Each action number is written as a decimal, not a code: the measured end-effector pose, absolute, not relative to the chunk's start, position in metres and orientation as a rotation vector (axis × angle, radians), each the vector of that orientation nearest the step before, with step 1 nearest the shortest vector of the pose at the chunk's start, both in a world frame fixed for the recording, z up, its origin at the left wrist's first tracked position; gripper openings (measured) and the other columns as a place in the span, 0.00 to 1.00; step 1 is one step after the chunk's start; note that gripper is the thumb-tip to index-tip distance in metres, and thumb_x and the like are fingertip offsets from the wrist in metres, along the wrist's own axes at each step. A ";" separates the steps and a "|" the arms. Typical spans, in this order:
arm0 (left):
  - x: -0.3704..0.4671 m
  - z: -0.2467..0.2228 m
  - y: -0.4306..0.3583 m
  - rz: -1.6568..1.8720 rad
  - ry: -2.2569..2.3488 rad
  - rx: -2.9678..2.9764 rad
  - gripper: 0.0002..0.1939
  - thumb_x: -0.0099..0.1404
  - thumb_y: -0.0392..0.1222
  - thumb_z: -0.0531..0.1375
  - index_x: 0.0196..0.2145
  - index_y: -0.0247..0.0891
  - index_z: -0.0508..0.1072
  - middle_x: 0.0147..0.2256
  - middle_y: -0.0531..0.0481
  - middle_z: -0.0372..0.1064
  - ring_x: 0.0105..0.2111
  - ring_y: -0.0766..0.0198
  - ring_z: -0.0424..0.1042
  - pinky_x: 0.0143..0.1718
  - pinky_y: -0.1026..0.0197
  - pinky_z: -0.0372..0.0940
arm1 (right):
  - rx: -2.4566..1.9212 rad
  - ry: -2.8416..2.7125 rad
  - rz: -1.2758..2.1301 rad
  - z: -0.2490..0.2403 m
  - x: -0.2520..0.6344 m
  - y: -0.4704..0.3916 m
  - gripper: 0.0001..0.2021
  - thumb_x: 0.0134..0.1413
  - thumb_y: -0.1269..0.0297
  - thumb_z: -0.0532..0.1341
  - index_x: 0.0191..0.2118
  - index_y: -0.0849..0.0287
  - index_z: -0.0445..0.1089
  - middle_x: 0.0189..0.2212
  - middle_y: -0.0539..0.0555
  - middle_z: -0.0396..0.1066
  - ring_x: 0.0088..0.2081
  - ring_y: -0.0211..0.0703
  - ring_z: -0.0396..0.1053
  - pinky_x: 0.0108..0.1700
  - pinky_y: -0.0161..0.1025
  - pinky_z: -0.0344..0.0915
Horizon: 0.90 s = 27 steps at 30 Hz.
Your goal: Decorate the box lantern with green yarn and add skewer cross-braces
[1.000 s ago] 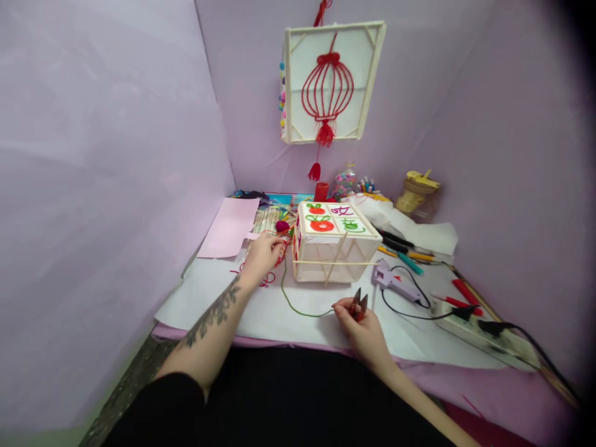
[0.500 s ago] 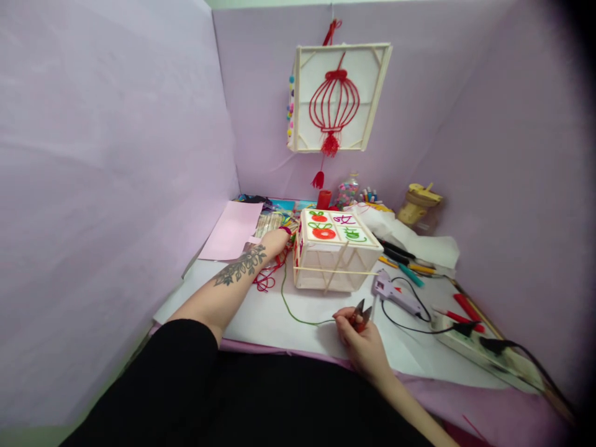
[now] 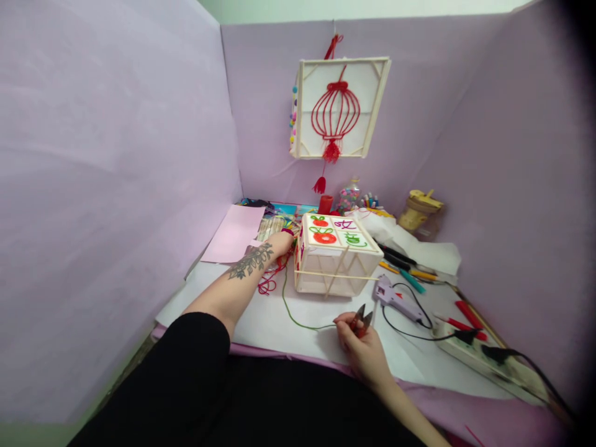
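Observation:
My right hand [image 3: 358, 341] is closed around small red-handled thread snips [image 3: 361, 321], blades pointing up. A green yarn [image 3: 298, 320] is pinched at its fingertips and curves left across the white paper. My left arm reaches forward, and my left hand [image 3: 286, 241] lies at the left side of a box-shaped stick lantern [image 3: 330, 276], its fingers hidden. Red-and-green drawings [image 3: 322, 237] and lettering decorate the lantern's top. Tangled red yarn [image 3: 267, 284] lies below my left wrist.
A second lantern [image 3: 338, 112] hangs above the table's back. To the right are a lilac glue gun [image 3: 395, 298], a power strip [image 3: 493, 366], black-handled tools, and a yellow cup [image 3: 419, 208]. Pink paper [image 3: 233, 234] lies at left. A jar of pom-poms [image 3: 349, 195] stands behind.
The view has tilted up a little, so things sit slightly lower in it. Both hands stay in nearly the same places, with the snips and green yarn still in the right.

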<state>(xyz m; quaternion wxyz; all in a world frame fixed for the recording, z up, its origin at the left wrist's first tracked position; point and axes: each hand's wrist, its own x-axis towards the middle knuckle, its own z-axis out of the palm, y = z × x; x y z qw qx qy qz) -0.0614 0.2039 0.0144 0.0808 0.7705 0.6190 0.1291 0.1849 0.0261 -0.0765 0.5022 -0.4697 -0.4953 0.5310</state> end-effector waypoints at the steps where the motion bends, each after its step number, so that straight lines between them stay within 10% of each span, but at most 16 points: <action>1: -0.061 0.015 0.206 0.368 1.841 2.284 0.17 0.70 0.47 0.60 0.51 0.34 0.71 0.49 0.45 0.70 0.45 0.56 0.73 0.45 0.50 0.72 | -1.135 -1.198 1.285 -0.076 0.185 0.026 0.21 0.47 0.43 0.68 0.32 0.59 0.72 0.19 0.47 0.62 0.21 0.37 0.57 0.23 0.35 0.54; 16: -0.117 0.068 0.138 0.886 1.436 1.842 0.14 0.71 0.48 0.59 0.46 0.34 0.71 0.40 0.48 0.71 0.34 0.64 0.73 0.35 0.58 0.72 | -1.125 -1.194 1.290 -0.083 0.184 0.029 0.23 0.45 0.41 0.69 0.32 0.58 0.73 0.18 0.48 0.62 0.22 0.39 0.60 0.25 0.36 0.56; 27: -0.076 0.086 0.090 1.147 0.854 1.395 0.16 0.65 0.50 0.64 0.32 0.35 0.65 0.21 0.62 0.52 0.17 0.76 0.49 0.17 0.71 0.46 | -1.134 -1.220 1.294 -0.084 0.187 0.030 0.23 0.46 0.41 0.68 0.31 0.58 0.73 0.19 0.50 0.64 0.24 0.41 0.62 0.26 0.37 0.57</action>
